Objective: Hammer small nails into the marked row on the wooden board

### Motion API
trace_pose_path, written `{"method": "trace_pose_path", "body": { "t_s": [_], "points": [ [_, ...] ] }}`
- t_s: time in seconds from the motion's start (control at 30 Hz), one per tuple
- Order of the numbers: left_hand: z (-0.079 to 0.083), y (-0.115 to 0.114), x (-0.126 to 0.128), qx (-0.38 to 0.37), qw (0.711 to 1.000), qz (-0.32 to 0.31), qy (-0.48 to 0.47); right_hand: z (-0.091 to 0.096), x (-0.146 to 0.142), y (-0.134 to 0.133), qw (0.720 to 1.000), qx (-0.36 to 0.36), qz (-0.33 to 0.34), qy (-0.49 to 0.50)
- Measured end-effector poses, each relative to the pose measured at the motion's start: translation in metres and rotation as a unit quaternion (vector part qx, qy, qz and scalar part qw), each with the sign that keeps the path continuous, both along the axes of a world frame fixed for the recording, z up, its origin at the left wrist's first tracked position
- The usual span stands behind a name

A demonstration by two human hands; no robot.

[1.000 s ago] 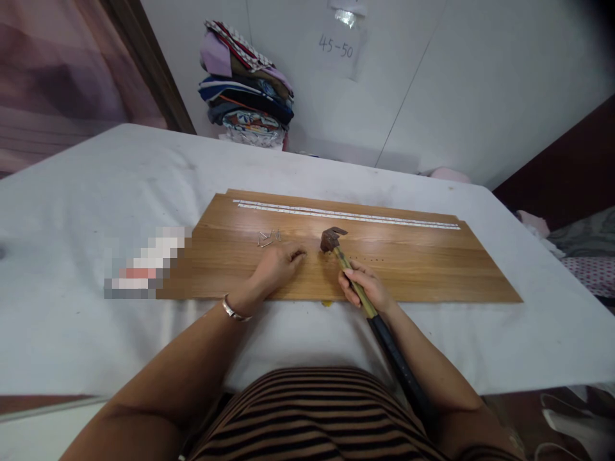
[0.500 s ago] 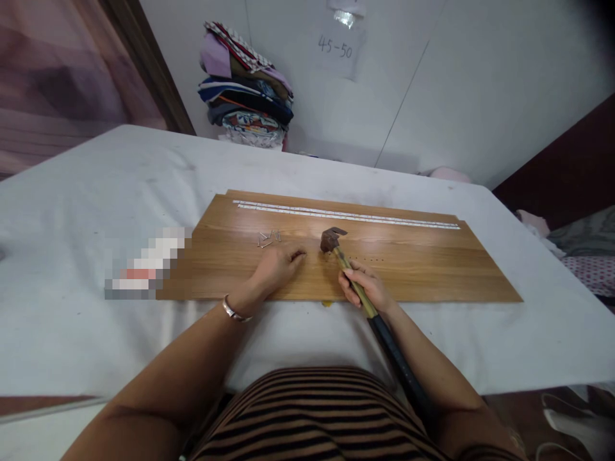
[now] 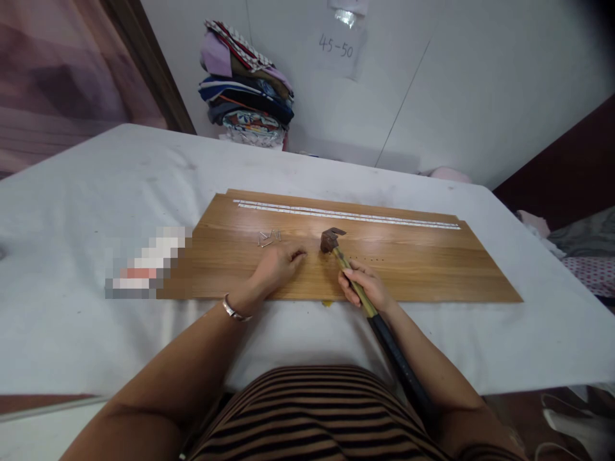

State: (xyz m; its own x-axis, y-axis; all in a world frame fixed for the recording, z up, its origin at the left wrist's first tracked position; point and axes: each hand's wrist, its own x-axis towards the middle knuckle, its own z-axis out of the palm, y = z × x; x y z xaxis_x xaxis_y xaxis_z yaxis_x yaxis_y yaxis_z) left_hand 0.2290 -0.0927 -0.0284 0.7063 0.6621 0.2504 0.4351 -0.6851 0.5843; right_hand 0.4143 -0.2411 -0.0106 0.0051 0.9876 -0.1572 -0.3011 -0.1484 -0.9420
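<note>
My right hand (image 3: 364,283) is wrapped round the shaft of a claw hammer (image 3: 355,275), just below its rusty head. The head hovers over or rests on the wooden board (image 3: 423,278); I cannot tell which. Its black grip runs back along my right forearm. Left of the hammer head, my left hand (image 3: 277,264) rests on the board with fingers pinched together. What they hold, if anything, is too small to make out. Several loose nails (image 3: 269,238) lie just beyond that hand. A row of small dark dots (image 3: 368,259) runs along the board right of the hammer.
Two white marked strips (image 3: 346,216) lie along the board's far side. The board lies on a white-covered table (image 3: 96,192). A blurred-out item (image 3: 148,266) is at its left end. Folded clothes (image 3: 250,89) are stacked by the wall, where a paper (image 3: 336,48) reads 45-50.
</note>
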Motion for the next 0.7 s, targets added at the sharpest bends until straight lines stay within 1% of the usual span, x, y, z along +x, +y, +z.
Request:
{"method": "trace_pose_path", "body": {
  "t_s": [0.17,0.4,0.7],
  "points": [
    [0.0008,-0.0007,-0.0001,-0.008,1.000,0.000,-0.003,-0.0025,0.0005,-0.0002,1.000,0.004,-0.014,0.012],
    [-0.0002,-0.0008,0.0000,-0.010,1.000,0.005,0.005,-0.0016,0.0000,0.0005,1.000,-0.005,-0.006,0.002],
    [0.0015,-0.0012,0.0002,-0.006,1.000,0.001,-0.006,0.0016,-0.0006,-0.0003,1.000,0.002,-0.004,0.000]
  ]
}}
